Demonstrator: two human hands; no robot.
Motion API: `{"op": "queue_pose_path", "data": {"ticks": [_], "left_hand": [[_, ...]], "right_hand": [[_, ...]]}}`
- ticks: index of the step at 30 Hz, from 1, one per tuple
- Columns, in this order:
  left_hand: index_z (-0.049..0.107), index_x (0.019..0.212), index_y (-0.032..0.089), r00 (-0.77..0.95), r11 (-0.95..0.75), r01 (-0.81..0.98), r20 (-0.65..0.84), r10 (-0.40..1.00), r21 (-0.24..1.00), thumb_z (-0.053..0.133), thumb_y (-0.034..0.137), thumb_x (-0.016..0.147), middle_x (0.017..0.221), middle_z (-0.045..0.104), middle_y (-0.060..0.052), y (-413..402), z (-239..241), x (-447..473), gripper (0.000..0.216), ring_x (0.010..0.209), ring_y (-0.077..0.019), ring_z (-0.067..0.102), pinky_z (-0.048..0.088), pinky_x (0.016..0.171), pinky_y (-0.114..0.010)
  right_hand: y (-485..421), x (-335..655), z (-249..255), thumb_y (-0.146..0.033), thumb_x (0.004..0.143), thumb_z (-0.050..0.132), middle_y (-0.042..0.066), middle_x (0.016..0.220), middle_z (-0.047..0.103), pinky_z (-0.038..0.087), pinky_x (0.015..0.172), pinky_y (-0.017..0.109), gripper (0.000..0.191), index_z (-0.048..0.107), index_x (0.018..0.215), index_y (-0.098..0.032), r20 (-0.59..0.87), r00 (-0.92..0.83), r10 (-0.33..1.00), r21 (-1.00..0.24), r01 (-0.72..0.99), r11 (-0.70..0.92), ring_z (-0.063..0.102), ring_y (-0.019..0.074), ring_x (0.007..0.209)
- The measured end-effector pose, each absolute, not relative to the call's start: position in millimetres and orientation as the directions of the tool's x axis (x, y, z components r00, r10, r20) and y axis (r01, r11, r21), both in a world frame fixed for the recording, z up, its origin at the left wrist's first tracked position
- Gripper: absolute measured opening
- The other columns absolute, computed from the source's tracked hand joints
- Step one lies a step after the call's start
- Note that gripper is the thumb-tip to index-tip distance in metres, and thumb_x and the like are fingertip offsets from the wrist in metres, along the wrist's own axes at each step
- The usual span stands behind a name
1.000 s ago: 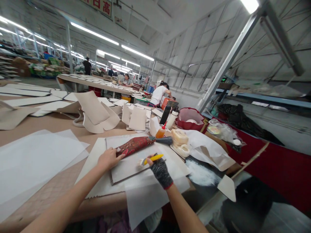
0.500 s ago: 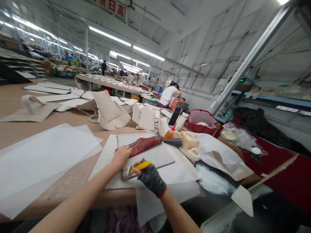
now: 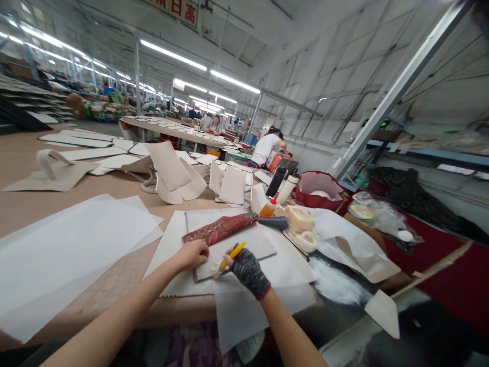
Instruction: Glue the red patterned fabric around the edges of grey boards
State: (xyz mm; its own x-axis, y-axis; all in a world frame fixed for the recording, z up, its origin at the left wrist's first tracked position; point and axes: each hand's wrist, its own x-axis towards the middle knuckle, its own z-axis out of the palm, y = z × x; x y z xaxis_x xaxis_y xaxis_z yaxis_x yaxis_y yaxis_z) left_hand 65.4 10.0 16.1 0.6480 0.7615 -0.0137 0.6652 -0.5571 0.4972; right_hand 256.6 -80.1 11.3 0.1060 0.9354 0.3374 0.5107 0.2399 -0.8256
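Observation:
My right hand [image 3: 246, 270], in a dark speckled glove, is closed on a yellow-handled brush [image 3: 229, 256] whose pale bristles touch the near left corner of a grey board [image 3: 250, 244]. My bare left hand [image 3: 192, 254] presses down on the board's near left edge, fingers curled over it. A red patterned fabric piece [image 3: 218, 229] lies along the board's far edge. The board rests on white paper sheets [image 3: 263, 300] that hang over the table's front edge.
An orange glue bottle [image 3: 268, 208], dark and white flasks [image 3: 280, 183], tape rolls [image 3: 300, 224] and a red bag [image 3: 319, 188] stand beyond the board. Beige cut pieces [image 3: 171, 173] and large white sheets [image 3: 72, 244] cover the table. A person in white [image 3: 267, 147] works farther back.
The brush swept from the board's middle to its near left corner. My left hand slid down from the red fabric to the board's near edge. The view shifted slightly.

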Motion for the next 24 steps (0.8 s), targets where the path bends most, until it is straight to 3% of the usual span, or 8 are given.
{"op": "queue_pose_path", "data": {"ticks": [4, 7, 9, 12, 16, 21, 24], "left_hand": [[0.065, 0.077, 0.019, 0.705, -0.611, 0.637, -0.032, 0.709, 0.470, 0.062, 0.027, 0.060, 0.086, 0.061, -0.003, 9, 25, 63, 0.018, 0.080, -0.0188, 0.057, 0.043, 0.069, -0.025], [0.063, 0.079, 0.018, 0.746, -0.664, 0.621, -0.056, 0.663, 0.416, 0.063, 0.026, 0.057, 0.088, 0.059, -0.004, 9, 29, 64, 0.023, 0.081, -0.0195, 0.056, 0.043, 0.070, -0.026], [0.063, 0.076, 0.018, 0.765, -0.699, 0.609, -0.047, 0.642, 0.376, 0.059, 0.022, 0.058, 0.087, 0.059, -0.004, 8, 30, 67, 0.018, 0.081, -0.0197, 0.056, 0.043, 0.071, -0.026], [0.062, 0.068, 0.019, 0.765, -0.723, 0.620, -0.033, 0.643, 0.305, 0.052, 0.013, 0.062, 0.085, 0.062, -0.005, 7, 29, 71, 0.014, 0.082, -0.0203, 0.058, 0.043, 0.072, -0.027], [0.062, 0.065, 0.020, 0.738, -0.709, 0.660, -0.039, 0.674, 0.251, 0.047, 0.010, 0.064, 0.085, 0.065, -0.006, 5, 30, 75, 0.018, 0.081, -0.0202, 0.060, 0.043, 0.069, -0.027], [0.061, 0.071, 0.021, 0.681, -0.649, 0.715, -0.050, 0.731, 0.260, 0.046, 0.016, 0.067, 0.079, 0.066, -0.004, 12, 31, 75, 0.016, 0.075, -0.0196, 0.060, 0.040, 0.063, -0.026], [0.058, 0.072, 0.020, 0.627, -0.585, 0.737, -0.020, 0.778, 0.339, 0.044, 0.019, 0.070, 0.075, 0.065, -0.002, 26, 27, 75, 0.014, 0.071, -0.0180, 0.060, 0.039, 0.060, -0.025]], "right_hand": [[-72, 356, 8, -0.056, 0.074, 0.052, 0.008, 0.072, 0.067, 0.052, 0.068, 0.034, 0.039, 0.058, 0.074, -0.018, 0.394, 0.440, 0.807, -0.769, 0.638, 0.028, 0.064, 0.0203, 0.068], [-74, 411, 13, -0.059, 0.070, 0.052, 0.015, 0.078, 0.067, 0.048, 0.080, 0.043, 0.043, 0.057, 0.073, -0.016, 0.469, 0.585, 0.662, -0.717, 0.689, -0.100, 0.063, 0.0264, 0.080], [-74, 425, 13, -0.058, 0.071, 0.052, 0.016, 0.086, 0.067, 0.045, 0.085, 0.043, 0.043, 0.057, 0.077, -0.016, 0.517, 0.586, 0.623, -0.705, 0.705, -0.078, 0.062, 0.0270, 0.087], [-70, 427, 6, -0.058, 0.073, 0.050, 0.012, 0.080, 0.068, 0.050, 0.075, 0.036, 0.042, 0.058, 0.079, -0.017, 0.497, 0.528, 0.689, -0.727, 0.686, -0.001, 0.064, 0.0223, 0.076], [-65, 434, -3, -0.055, 0.072, 0.052, 0.012, 0.074, 0.067, 0.050, 0.069, 0.036, 0.038, 0.058, 0.075, -0.018, 0.466, 0.602, 0.649, -0.747, 0.660, -0.076, 0.064, 0.0241, 0.074], [-71, 452, -7, -0.047, 0.071, 0.053, 0.009, 0.070, 0.067, 0.051, 0.068, 0.035, 0.029, 0.059, 0.075, -0.019, 0.454, 0.619, 0.641, -0.738, 0.664, -0.119, 0.063, 0.0217, 0.068], [-85, 473, -4, -0.049, 0.070, 0.053, 0.011, 0.076, 0.067, 0.050, 0.075, 0.036, 0.031, 0.059, 0.075, -0.018, 0.477, 0.664, 0.576, -0.726, 0.667, -0.167, 0.064, 0.0223, 0.075]]}}
